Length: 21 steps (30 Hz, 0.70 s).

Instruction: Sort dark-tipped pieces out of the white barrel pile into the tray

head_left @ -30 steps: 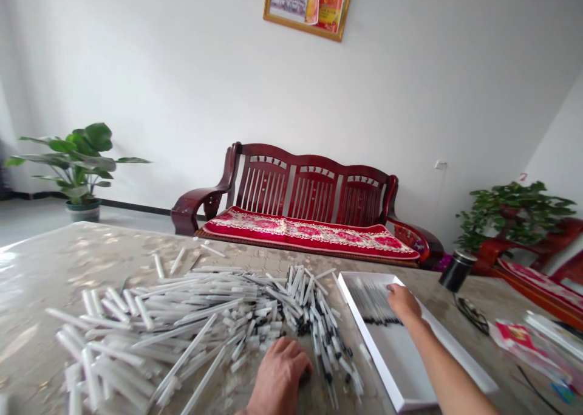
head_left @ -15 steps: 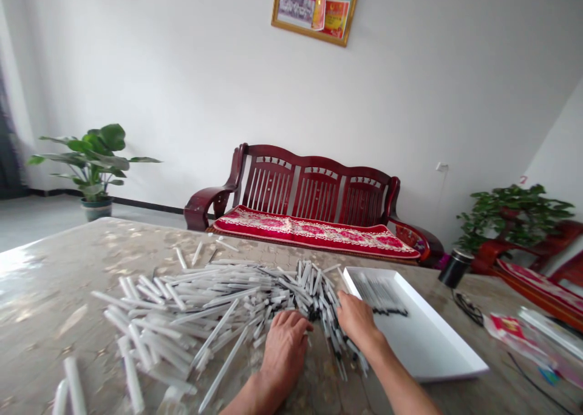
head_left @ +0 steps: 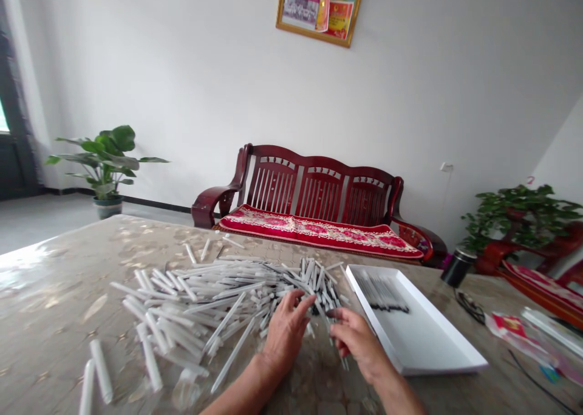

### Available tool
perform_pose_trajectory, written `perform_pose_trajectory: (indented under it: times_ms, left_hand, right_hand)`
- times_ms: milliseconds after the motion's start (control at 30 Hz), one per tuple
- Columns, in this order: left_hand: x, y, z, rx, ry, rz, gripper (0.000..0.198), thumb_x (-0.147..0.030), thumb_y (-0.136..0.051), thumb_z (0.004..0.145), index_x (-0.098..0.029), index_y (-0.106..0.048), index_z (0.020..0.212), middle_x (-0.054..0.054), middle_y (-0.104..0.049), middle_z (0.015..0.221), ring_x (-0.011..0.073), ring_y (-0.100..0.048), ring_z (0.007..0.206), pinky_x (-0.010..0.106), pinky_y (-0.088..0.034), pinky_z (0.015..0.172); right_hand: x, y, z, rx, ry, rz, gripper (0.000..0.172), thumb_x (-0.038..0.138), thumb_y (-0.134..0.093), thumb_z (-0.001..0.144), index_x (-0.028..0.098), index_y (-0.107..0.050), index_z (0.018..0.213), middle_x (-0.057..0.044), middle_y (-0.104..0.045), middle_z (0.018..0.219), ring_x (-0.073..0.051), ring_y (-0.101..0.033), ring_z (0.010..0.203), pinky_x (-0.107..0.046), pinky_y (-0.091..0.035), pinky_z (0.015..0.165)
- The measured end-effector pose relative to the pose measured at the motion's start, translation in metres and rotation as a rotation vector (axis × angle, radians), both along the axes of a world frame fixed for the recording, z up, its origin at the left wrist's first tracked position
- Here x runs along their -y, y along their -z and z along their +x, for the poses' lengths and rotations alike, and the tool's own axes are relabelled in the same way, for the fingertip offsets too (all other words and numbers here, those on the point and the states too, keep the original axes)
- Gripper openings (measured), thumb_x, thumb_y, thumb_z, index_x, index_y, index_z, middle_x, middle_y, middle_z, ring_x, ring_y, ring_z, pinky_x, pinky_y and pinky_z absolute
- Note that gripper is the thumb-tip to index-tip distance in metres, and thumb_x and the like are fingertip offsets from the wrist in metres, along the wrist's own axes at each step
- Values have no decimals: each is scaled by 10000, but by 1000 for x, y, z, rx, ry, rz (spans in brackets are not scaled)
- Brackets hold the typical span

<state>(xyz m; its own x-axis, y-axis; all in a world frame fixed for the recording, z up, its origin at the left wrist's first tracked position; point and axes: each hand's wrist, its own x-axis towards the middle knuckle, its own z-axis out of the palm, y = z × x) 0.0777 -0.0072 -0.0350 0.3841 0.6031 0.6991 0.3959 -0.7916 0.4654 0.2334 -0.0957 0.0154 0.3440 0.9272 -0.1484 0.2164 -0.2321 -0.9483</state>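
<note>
Many white and translucent sticks [head_left: 177, 324] lie in a loose pile on the patterned table, with thinner black-tipped ones [head_left: 319, 281] at its right end. At that end, my left hand [head_left: 289, 327] has its thumb and forefinger closed around something I cannot make out. My right hand [head_left: 353, 336] is beside it, fingers bent together on thin dark-tipped sticks [head_left: 336, 336]. To the right stands a shallow white tray [head_left: 437, 342], holding a row of thin black-tipped sticks [head_left: 380, 290] at its far left end.
On the table [head_left: 59, 281], a black cylinder [head_left: 458, 268] with a cable and plastic packets [head_left: 514, 333] lie to the right. A dark red wooden bench [head_left: 314, 190] stands beyond it. A potted plant [head_left: 107, 160] is at the left.
My right hand has moved from the tray's left edge down and toward my left hand, its fingers now bent in. My left hand has shifted slightly up. The view has turned slightly left.
</note>
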Motion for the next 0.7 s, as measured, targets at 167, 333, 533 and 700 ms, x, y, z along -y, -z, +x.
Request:
perform_pose_trajectory:
  times_ms: [167, 333, 533, 700]
  left_hand:
    - [6, -9, -4, -72, 107, 59, 272, -107, -565, 833, -261, -708, 1005, 64, -664, 1017, 207, -620, 927, 318, -518, 812]
    - [2, -9, -6, 211, 68, -169, 148, -220, -525, 887, -224, -672, 910, 47, -685, 894, 195, -633, 866, 317, -509, 815]
    - [-3, -10, -1, 735, 105, -691, 211, -407, -528, 862, -208, -597, 883, 19, -702, 790, 178, -653, 714, 275, -530, 636]
    - [-10, -12, 2, 915, 194, -958, 265, -467, -562, 832, -214, -548, 910, 41, -736, 823, 190, -696, 711, 282, -547, 585]
  right_hand:
    - [20, 4, -22, -334, -86, -1, 441, 416, -732, 621, 166, -644, 974, 24, -617, 649, -95, -526, 502, -179, -366, 419]
    - [4, 9, 21, 264, 76, 7, 276, 358, -581, 785, 188, -642, 994, -44, -690, 792, -180, -643, 636, -239, -429, 494]
    - [-15, 12, 52, 1207, 51, -252, 360, 74, -477, 831, 202, -655, 1116, -107, -718, 1106, -226, -666, 1054, -254, -452, 840]
    - [-21, 14, 49, 1238, 56, -333, 435, 3, -415, 810, 170, -676, 1116, -153, -729, 1068, -256, -696, 991, -289, -465, 796]
